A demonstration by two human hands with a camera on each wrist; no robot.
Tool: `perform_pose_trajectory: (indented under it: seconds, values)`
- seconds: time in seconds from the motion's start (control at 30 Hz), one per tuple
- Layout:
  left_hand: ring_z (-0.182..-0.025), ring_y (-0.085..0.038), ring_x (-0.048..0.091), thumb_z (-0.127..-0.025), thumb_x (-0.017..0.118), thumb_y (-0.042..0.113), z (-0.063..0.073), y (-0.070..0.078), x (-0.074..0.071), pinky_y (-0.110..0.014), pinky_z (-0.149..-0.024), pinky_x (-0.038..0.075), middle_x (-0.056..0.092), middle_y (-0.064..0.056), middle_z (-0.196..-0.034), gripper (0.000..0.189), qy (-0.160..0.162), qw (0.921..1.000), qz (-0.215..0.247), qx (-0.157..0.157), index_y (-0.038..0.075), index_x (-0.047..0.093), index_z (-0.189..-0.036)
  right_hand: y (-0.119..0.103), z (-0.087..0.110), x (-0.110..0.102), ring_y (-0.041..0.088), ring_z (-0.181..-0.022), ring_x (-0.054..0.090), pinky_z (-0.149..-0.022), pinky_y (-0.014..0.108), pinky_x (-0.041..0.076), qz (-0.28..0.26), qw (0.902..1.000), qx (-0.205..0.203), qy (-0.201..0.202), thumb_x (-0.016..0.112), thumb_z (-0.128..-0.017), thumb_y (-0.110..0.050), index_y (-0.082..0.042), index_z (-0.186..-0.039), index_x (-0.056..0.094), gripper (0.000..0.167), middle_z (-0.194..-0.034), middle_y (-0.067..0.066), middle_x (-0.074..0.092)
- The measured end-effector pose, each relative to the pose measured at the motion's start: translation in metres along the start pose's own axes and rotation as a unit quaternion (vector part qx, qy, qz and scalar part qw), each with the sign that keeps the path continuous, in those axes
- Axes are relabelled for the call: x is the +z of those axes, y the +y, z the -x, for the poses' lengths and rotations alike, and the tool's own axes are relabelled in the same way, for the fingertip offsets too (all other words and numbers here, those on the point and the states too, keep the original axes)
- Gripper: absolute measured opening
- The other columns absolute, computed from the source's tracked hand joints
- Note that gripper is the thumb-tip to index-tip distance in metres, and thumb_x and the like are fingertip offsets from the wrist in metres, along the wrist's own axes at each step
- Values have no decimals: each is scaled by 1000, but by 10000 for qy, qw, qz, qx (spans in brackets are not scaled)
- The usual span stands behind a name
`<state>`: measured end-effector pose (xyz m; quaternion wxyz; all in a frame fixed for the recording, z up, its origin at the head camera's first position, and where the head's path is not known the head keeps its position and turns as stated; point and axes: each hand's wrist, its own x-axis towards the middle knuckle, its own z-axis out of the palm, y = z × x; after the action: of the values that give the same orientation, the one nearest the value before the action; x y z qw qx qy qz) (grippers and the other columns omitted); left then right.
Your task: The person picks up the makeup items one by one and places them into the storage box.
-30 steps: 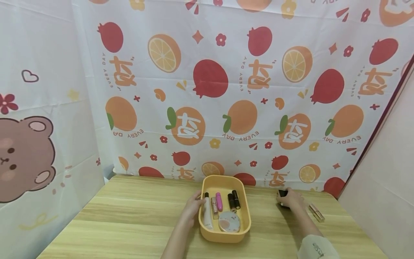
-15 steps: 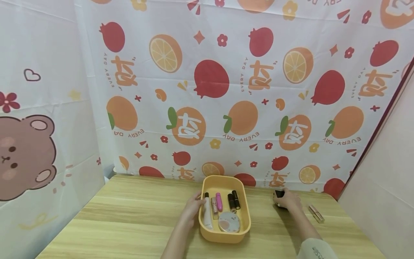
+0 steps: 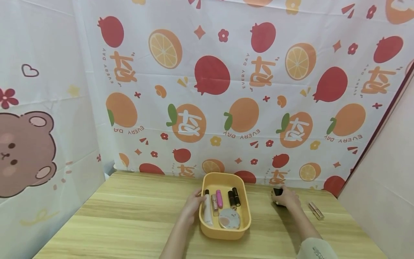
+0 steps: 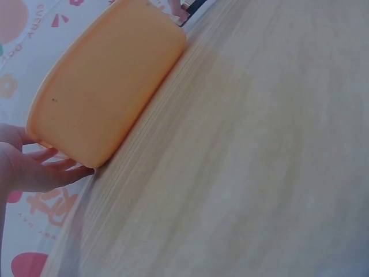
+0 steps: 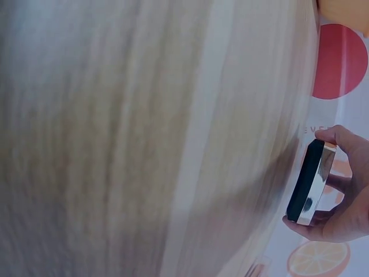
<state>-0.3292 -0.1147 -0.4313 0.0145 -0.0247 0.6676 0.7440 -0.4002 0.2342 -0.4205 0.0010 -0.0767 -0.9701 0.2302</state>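
A yellow bin (image 3: 223,234) stands on the table, and my left hand (image 3: 193,204) grips its left wall, thumb at the rim and fingers along the outside. In the left wrist view those fingers reach around the end of the bin (image 4: 109,81). Farther right, my right hand (image 3: 289,199) holds a black compact with a shiny metallic side; in the right wrist view the compact (image 5: 311,182) is pinched edge to edge between thumb and fingers, close over the table. Inside the bin lie a white tube (image 3: 207,213), a pink tube (image 3: 219,199) and a round patterned compact (image 3: 229,218).
Two black lipstick-like tubes (image 3: 232,199) and a clear-and-pinkish slim tube (image 3: 215,203) are also in the bin. A slim pinkish-gold tube (image 3: 316,210) lies on the wooden table (image 3: 136,216) right of my right hand. A fruit-print cloth (image 3: 145,82) hangs behind the table.
My right hand has moved slightly left with the black compact, away from the pinkish-gold tube. The left hand stays at the bin, and the head view has shifted a little.
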Motion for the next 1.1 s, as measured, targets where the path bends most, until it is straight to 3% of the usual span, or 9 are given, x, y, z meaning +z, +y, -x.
perform_pose_trajectory:
  seconds: [0.67,1.1]
  values:
    - [-114,-45,42,-89,46,2,1,0,-1,-49,-92,40,27,-36,-136,55,-52,10000,27,53,-10,25,-138,-10,2,3,39,-80,47,-62,45,43,22,9995,-321,49,65,-78,-34,1,-126,44,64,-94,30,46]
    - [-114,-45,42,-89,46,2,2,0,-2,-48,-91,41,26,-36,-136,55,-79,9999,81,69,-10,24,-139,-17,6,3,41,-85,47,-66,50,44,40,9990,-445,23,66,-77,-35,4,-129,42,69,-101,35,44]
